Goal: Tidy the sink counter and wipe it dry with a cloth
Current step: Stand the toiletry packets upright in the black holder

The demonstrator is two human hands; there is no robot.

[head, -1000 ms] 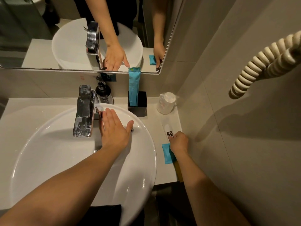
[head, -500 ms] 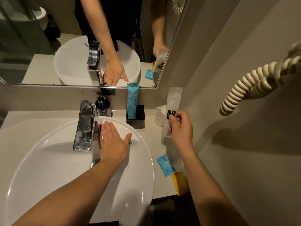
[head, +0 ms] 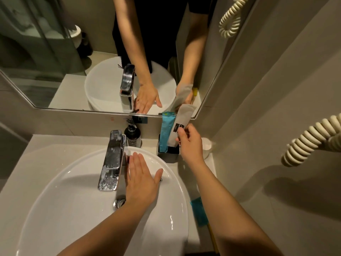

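Grey sachet held at black holder, long axis near upright.
Right hand [head: 191, 143] pinches the flat grey paper sachet [head: 181, 122] at its lower part, top tilted right, beside the tall blue packet [head: 166, 132] in the square black holder [head: 170, 154]; half a second earlier it was further right. Left hand [head: 142, 180] lies flat, fingers spread, in the round white basin [head: 55, 209].

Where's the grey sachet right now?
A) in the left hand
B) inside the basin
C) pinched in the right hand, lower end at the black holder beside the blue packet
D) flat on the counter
C: the right hand pinches the grey sachet, its lower end at the black holder beside the blue packet; the left hand lies flat and empty on the basin.
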